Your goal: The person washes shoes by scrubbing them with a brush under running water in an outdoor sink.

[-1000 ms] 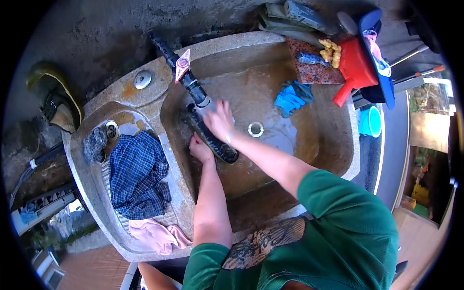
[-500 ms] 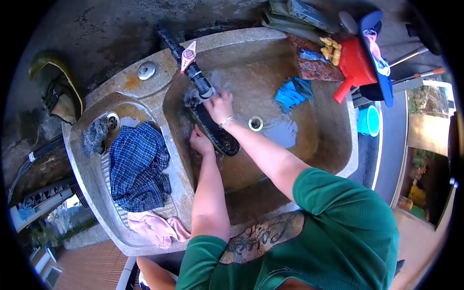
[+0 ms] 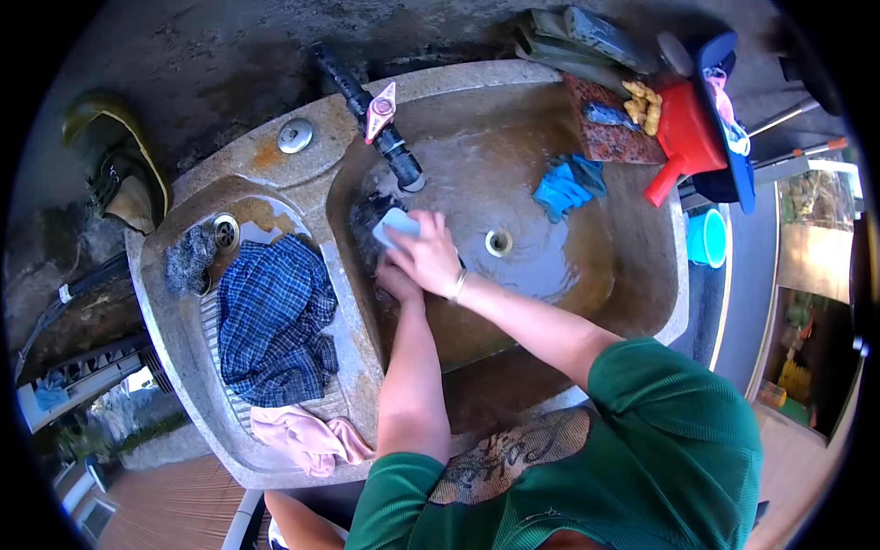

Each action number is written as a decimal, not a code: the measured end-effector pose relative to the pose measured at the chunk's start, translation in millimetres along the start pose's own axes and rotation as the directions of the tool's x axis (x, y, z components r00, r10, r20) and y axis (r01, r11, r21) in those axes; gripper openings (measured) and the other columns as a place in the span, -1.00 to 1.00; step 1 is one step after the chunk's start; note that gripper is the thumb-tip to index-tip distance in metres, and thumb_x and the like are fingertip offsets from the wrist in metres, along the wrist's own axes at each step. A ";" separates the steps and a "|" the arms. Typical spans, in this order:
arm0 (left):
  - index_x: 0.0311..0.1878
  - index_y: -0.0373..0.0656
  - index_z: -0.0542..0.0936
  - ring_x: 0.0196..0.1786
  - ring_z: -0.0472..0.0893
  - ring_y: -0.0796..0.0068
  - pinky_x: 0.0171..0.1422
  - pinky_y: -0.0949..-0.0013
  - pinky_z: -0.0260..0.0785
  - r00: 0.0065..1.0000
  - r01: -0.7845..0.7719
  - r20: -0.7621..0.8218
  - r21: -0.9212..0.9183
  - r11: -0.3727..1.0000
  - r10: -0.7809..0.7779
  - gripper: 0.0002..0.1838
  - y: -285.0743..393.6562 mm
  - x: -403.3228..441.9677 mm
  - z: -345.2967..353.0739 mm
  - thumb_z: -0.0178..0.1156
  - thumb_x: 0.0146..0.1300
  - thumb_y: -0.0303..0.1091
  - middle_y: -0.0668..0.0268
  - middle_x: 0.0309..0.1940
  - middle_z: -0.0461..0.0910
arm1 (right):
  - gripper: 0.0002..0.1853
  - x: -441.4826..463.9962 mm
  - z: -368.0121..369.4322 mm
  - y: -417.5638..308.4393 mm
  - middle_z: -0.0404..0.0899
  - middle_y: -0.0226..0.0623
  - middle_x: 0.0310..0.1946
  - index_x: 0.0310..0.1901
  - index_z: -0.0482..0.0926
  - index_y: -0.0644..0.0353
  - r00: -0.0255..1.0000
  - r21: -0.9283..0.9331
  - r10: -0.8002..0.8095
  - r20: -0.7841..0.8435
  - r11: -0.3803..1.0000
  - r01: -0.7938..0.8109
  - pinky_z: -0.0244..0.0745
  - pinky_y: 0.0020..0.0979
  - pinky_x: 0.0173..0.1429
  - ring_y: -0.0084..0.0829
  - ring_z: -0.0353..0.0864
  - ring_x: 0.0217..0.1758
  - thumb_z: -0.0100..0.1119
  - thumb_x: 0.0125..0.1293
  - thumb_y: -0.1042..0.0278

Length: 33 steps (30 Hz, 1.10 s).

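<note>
My right hand [image 3: 427, 252] is closed on a pale blue block [image 3: 396, 227], either a brush back or a soap bar; I cannot tell which. It works just below the tap [image 3: 403, 168], in the left part of the basin. Beneath it, my left hand [image 3: 397, 279] is closed at the near side of a black shoe [image 3: 371, 216]. Both hands hide most of the shoe, and its dark part shows near the basin's left wall. Shallow water covers the basin floor around a drain [image 3: 499, 243].
Blue gloves [image 3: 566, 186] lie at the basin's right. A checked shirt [image 3: 273, 316], pink cloth [image 3: 307, 438] and grey mesh [image 3: 191, 260] fill the left washboard side. Ginger [image 3: 644, 106] and a red dipper [image 3: 687, 128] sit at the back right corner.
My right hand has drawn back from the tap's mouth toward me, and the pale blue block now shows in it. My left hand is now partly covered by the right, and splashing has lessened.
</note>
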<state>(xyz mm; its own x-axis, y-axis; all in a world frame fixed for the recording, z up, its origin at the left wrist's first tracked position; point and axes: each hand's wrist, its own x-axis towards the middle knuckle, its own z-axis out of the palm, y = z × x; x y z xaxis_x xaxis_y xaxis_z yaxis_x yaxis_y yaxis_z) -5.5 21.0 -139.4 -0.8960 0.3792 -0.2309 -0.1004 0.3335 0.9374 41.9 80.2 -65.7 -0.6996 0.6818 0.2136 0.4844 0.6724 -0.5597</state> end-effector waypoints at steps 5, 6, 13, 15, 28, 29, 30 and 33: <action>-0.25 -0.28 0.63 -0.30 0.58 -0.10 -0.20 0.06 0.38 0.997 0.042 -0.068 0.279 0.959 -0.024 -0.64 -10.1 11.6 4.1 0.02 0.31 -0.14 -0.08 -0.38 0.59 | -0.61 66.4 46.2 48.6 0.32 0.03 -0.01 -0.04 0.52 0.13 0.959 -0.058 0.260 -0.112 0.962 -0.268 0.29 -0.07 0.10 0.08 0.24 0.04 0.24 0.06 0.26; -0.26 -0.28 0.63 -0.30 0.57 -0.11 -0.20 0.05 0.37 0.998 0.009 -0.065 0.285 0.958 0.010 -0.62 -7.4 9.4 3.1 0.02 0.31 -0.13 -0.08 -0.39 0.59 | -0.65 67.0 44.2 47.3 0.32 0.04 -0.01 -0.10 0.52 0.18 0.952 -0.036 0.270 -0.141 0.960 -0.278 0.28 -0.08 0.11 0.09 0.24 0.04 0.23 0.07 0.26; -0.28 -0.36 0.62 -0.36 0.62 0.29 -0.21 0.22 0.41 0.999 0.025 0.037 0.220 0.975 -0.034 -0.70 -18.6 9.1 1.9 0.09 0.26 -0.25 0.18 -0.38 0.67 | -0.63 7.0 6.1 2.6 0.26 -0.04 0.08 -0.04 0.59 -0.06 0.995 -0.097 -0.103 0.012 0.990 0.104 0.30 -0.02 0.03 0.01 0.23 0.09 0.22 0.07 0.17; -0.25 -0.35 0.61 -0.39 0.59 0.35 -0.20 0.26 0.39 0.990 0.138 -0.041 0.062 0.988 -0.136 -0.67 -26.7 16.7 8.2 0.06 0.29 -0.22 0.11 -0.38 0.67 | -0.66 45.3 36.0 20.2 0.33 -0.04 0.02 -0.09 0.61 -0.03 0.998 -0.100 0.039 -0.052 0.994 -0.044 0.30 -0.07 0.05 -0.01 0.24 0.10 0.23 0.05 0.19; 0.23 -0.26 0.33 0.18 0.41 0.32 0.24 0.26 0.26 0.771 0.634 0.495 -0.652 0.416 -0.400 -0.48 21.1 -5.9 -5.2 -0.08 0.39 -0.05 0.19 0.16 0.39 | -0.64 0.5 -38.9 17.2 0.37 -0.09 0.02 -0.04 0.62 -0.11 0.998 0.058 -0.052 0.039 0.997 0.050 0.35 -0.15 0.16 -0.05 0.30 0.09 0.29 0.06 0.24; 0.25 -0.26 0.32 0.19 0.40 0.34 0.26 0.27 0.24 0.795 0.607 0.495 -0.635 0.478 -0.351 -0.47 9.3 -1.5 -3.4 -0.07 0.38 -0.05 0.21 0.17 0.40 | -0.67 26.8 -17.7 28.5 0.39 -0.06 0.02 -0.06 0.63 -0.06 0.999 0.159 -0.042 -0.015 0.986 0.044 0.33 -0.17 0.17 -0.01 0.28 0.10 0.27 0.08 0.23; 0.26 -0.25 0.30 0.19 0.40 0.36 0.27 0.29 0.23 0.816 0.569 0.439 -0.495 0.657 -0.376 -0.47 25.8 -3.3 -8.8 -0.07 0.39 -0.06 0.21 0.16 0.40 | -0.68 47.6 -1.6 38.5 0.40 -0.04 0.01 -0.07 0.63 -0.03 1.000 0.032 -0.017 0.021 0.999 0.016 0.30 -0.15 0.18 0.00 0.28 0.10 0.26 0.09 0.21; 0.26 -0.25 0.32 0.17 0.41 0.38 0.24 0.31 0.25 0.832 0.518 0.437 -0.391 0.760 -0.342 -0.48 23.3 4.6 -17.0 -0.05 0.38 -0.08 0.21 0.14 0.42 | -0.67 54.3 5.0 48.9 0.42 -0.05 -0.01 -0.07 0.63 0.00 0.998 0.066 0.053 -0.038 0.997 -0.050 0.28 -0.17 0.19 -0.01 0.29 0.09 0.27 0.08 0.20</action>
<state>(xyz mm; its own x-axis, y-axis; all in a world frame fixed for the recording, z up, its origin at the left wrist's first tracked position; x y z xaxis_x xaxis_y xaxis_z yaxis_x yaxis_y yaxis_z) -19.3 15.8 -114.2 -0.5218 0.5790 -0.6265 -0.7101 0.1123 0.6951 24.9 148.7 -85.5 -0.6527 0.7268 0.2138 0.4833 0.6168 -0.6213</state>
